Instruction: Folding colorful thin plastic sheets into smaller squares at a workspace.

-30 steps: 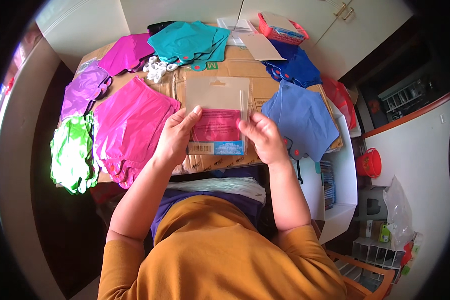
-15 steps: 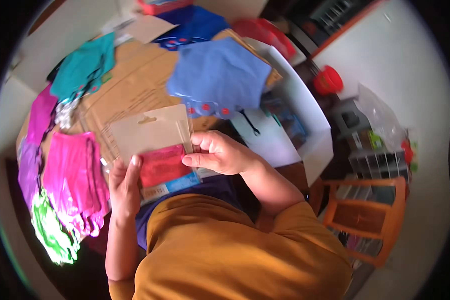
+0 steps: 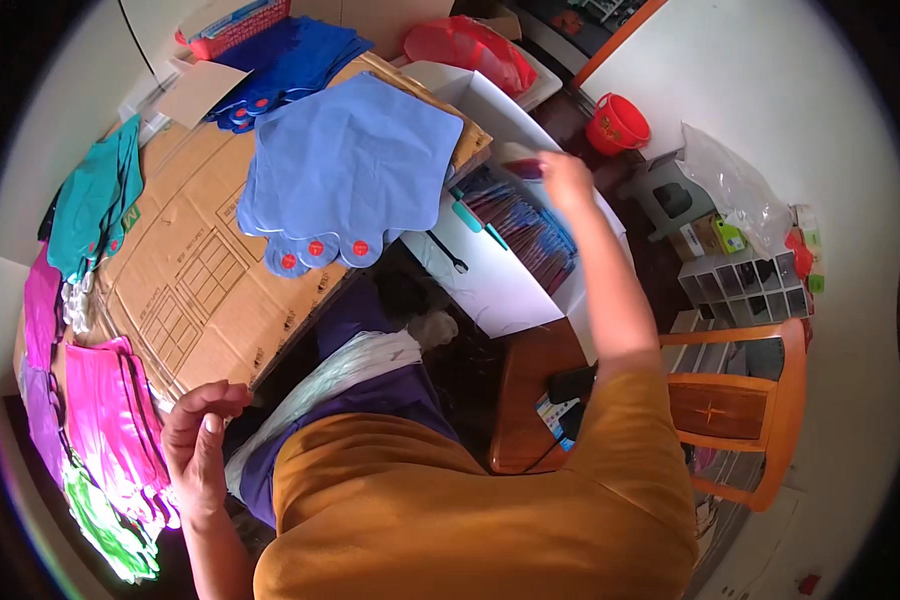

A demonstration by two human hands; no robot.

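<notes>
My right hand [image 3: 568, 185] is over the far part of a white box [image 3: 500, 290], its fingers closed on a flat packet [image 3: 523, 165] with a cardboard back and dark reddish contents. The hand covers part of that packet. Many similar thin packets [image 3: 535, 235] stand packed in a row inside the box. Off to the left, near the cardboard's front corner, my left hand [image 3: 203, 445] is raised with curved fingers and a gap between thumb and fingertips. It holds nothing.
A large cardboard sheet [image 3: 210, 270] bears a light-blue fabric stack [image 3: 355, 150], dark-blue pieces [image 3: 295, 65], teal pieces [image 3: 95, 205] and shiny pink pieces [image 3: 115, 425]. A wooden chair [image 3: 720, 410] stands at right. Beyond the box are a red bucket [image 3: 618, 125] and a grey rack [image 3: 745, 285].
My right hand has carried the packet from in front of me to the box at the right. My left hand has let go of it and moved down and left.
</notes>
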